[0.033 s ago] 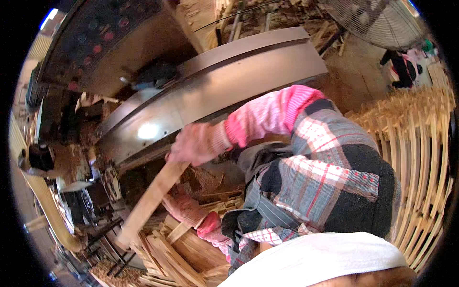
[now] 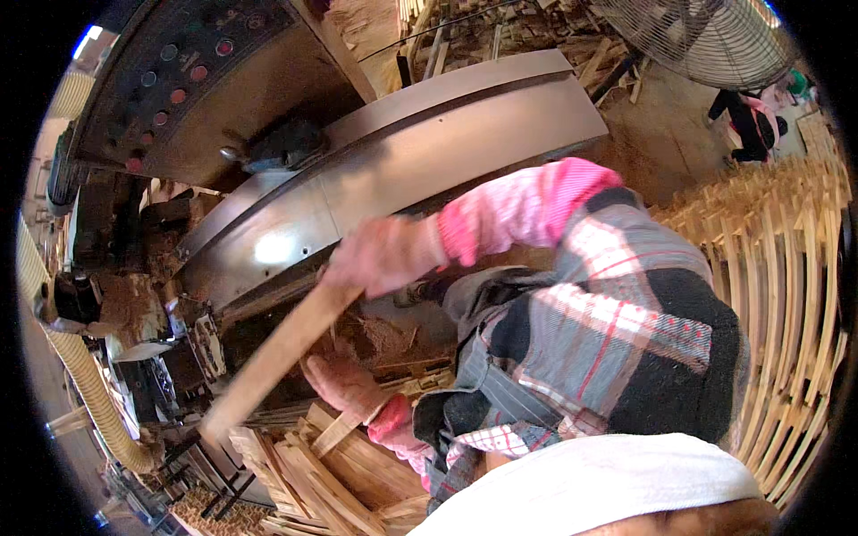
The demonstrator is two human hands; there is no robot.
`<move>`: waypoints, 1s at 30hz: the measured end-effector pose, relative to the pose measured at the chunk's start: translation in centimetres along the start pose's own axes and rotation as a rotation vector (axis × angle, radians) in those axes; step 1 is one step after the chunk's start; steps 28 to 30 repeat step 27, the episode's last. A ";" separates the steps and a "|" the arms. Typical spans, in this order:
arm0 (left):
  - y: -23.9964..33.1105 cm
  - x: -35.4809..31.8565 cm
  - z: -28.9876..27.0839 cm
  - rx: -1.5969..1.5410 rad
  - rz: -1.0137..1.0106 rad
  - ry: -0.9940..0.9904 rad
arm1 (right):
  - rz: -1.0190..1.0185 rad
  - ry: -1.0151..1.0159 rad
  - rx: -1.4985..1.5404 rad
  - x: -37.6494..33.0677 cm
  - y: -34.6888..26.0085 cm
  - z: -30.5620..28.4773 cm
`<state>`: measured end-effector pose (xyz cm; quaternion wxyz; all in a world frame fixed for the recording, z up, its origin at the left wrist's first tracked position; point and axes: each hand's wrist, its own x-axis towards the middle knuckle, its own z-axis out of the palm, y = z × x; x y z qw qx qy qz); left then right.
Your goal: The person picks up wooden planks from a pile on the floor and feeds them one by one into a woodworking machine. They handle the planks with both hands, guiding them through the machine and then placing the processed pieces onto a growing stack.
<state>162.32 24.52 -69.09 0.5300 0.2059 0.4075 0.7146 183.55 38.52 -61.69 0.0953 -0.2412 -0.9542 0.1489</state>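
Nothing moved since earlier frame: right hand (image 2: 384,255) fingers wrapped round wooden slat (image 2: 277,353); left hand (image 2: 344,384) fingers' state unclear.

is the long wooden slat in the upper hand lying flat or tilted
Tilted. The wooden slat slants from the right hand, which grips its upper end, down to its free lower end near the stacked slats.

You wear a flannel shirt in a large plaid of grey, black and white, crossed by thin red lines. Under it, bright pink knit sleeves (image 2: 523,210) run out past the plaid cuffs, ribbed and faded paler in places. Both hands, the right hand (image 2: 380,255) and the left hand (image 2: 344,384), are covered by pinkish work gloves (worn and dusty).
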 end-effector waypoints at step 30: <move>-9.9 -13.5 -33.2 0.083 -0.182 1.050 | -0.174 0.210 -0.300 17.4 3.9 10.4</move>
